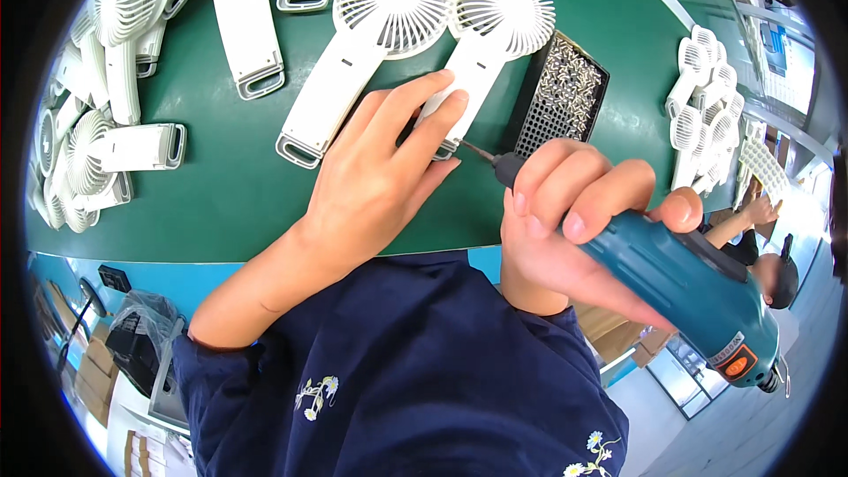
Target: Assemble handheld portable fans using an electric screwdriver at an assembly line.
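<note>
My right hand is wrapped round a teal electric screwdriver. The thin bit of the tool meets the lower end of a white handheld fan, by its grey loop; whether a screw sits under the tip is too small to tell. Holding that fan's handle down on the green table is my left hand, its fingers and thumb around the handle. Another white handheld fan lies just left of it, head touching head. Right of the held fan stands a black tray of small screws.
Several white fans are heaped along the left of the green table. Further fans lie at the back. A pile of white fans is on the right. Beyond it, another person handles white parts.
</note>
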`<state>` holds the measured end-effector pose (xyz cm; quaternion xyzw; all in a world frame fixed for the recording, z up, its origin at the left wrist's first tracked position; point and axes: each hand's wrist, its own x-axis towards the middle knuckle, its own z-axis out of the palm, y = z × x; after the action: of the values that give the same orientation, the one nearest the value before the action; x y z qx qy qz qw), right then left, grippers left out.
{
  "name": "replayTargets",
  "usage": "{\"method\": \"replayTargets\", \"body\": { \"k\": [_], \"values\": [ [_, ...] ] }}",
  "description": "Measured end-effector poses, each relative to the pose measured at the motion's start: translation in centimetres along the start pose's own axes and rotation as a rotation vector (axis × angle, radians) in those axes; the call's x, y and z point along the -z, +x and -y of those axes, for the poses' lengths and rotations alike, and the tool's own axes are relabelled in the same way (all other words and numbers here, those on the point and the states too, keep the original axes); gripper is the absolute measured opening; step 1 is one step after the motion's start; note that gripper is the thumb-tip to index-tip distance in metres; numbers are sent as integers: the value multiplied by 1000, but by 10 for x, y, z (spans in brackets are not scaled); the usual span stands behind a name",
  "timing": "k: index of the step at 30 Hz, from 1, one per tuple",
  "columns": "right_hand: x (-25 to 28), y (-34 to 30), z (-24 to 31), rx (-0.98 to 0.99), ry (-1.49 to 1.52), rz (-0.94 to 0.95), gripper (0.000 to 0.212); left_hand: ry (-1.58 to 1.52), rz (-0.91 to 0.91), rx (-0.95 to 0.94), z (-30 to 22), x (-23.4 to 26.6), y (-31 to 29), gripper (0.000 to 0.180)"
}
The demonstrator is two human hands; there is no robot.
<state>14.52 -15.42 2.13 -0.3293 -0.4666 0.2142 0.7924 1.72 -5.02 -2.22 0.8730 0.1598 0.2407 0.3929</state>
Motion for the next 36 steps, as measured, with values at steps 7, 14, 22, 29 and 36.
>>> {"method": "replayTargets", "body": {
  "k": [7,14,22,29,36],
  "values": [
    [-4,-2,-3,-4,-42,-5,83,-22,-19,-18,2,-2,-1,65],
    [-5,2,2,-95,-64,101,32,-24,-18,-22,3,-1,-1,65],
    [15,17,19,71,-10,-9,81,-27,14,-6,-1,-2,3,64],
    [76,11,18,165,-89,-314,97,1,29,14,-5,1,3,61],
    [63,12,9,108,-123,-349,91,1,-8,-16,-1,-3,4,55]
  ]
}}
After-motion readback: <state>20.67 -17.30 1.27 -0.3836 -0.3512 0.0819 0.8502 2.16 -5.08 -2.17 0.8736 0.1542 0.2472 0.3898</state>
